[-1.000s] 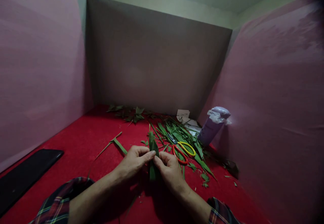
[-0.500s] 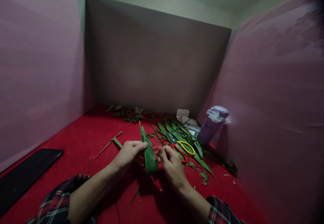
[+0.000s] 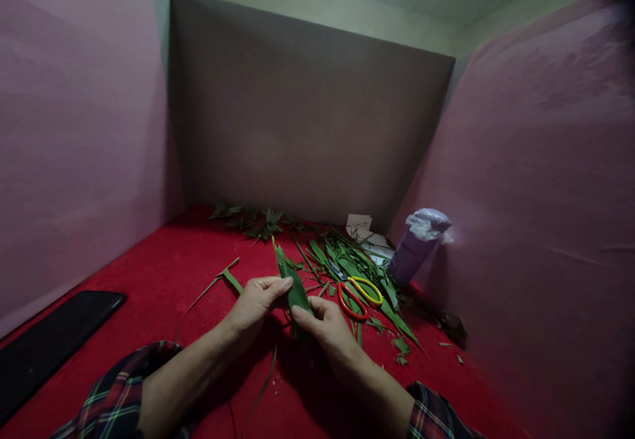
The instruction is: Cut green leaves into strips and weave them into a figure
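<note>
Both hands hold one long green leaf (image 3: 292, 283) above the red tabletop (image 3: 159, 280). My left hand (image 3: 255, 303) pinches the leaf's left edge with thumb and fingers. My right hand (image 3: 325, 330) grips its lower part from the right, fingers closed over it. The leaf's pointed tip slants up and to the left. Plaid sleeves cover both forearms.
Scissors with one red and one yellow handle (image 3: 354, 290) lie just right of the hands on a pile of cut green leaves (image 3: 347, 260). A purple bottle (image 3: 417, 244) stands at the right wall. More leaves (image 3: 253, 221) lie at the back. A black flat object (image 3: 49, 340) lies at the left.
The leaf has gone from upright and folded narrow to tilted left and spread wider. My right hand let go of it half a second ago and now grips its lower part again.
</note>
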`<act>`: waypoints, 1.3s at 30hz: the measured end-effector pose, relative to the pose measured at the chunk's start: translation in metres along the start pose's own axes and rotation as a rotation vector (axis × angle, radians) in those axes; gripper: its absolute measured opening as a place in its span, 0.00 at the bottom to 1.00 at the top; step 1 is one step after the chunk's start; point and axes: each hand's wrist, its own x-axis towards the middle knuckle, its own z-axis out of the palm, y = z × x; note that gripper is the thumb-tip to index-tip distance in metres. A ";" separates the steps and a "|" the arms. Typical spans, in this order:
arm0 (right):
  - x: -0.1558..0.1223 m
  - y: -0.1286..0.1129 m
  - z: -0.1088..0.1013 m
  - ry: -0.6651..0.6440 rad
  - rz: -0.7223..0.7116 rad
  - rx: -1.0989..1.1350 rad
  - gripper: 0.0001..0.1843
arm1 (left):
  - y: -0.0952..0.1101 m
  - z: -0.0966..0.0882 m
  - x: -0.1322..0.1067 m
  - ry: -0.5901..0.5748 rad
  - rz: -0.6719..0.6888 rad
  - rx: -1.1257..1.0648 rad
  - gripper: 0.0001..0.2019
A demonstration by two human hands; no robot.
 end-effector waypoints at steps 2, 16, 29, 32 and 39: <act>0.000 -0.001 0.000 0.005 0.017 0.029 0.21 | 0.000 0.001 -0.001 -0.011 0.000 -0.007 0.15; 0.001 0.000 0.001 0.079 0.015 0.093 0.19 | -0.003 -0.001 0.001 0.013 0.047 0.031 0.15; 0.001 0.001 0.005 0.119 -0.012 0.064 0.18 | -0.002 0.006 -0.003 0.143 0.135 0.127 0.15; 0.002 0.002 0.004 0.108 -0.013 0.056 0.19 | -0.003 0.005 -0.002 0.133 0.136 0.134 0.15; 0.004 0.006 0.003 0.105 -0.057 -0.002 0.22 | 0.004 0.005 -0.003 0.125 0.128 0.167 0.16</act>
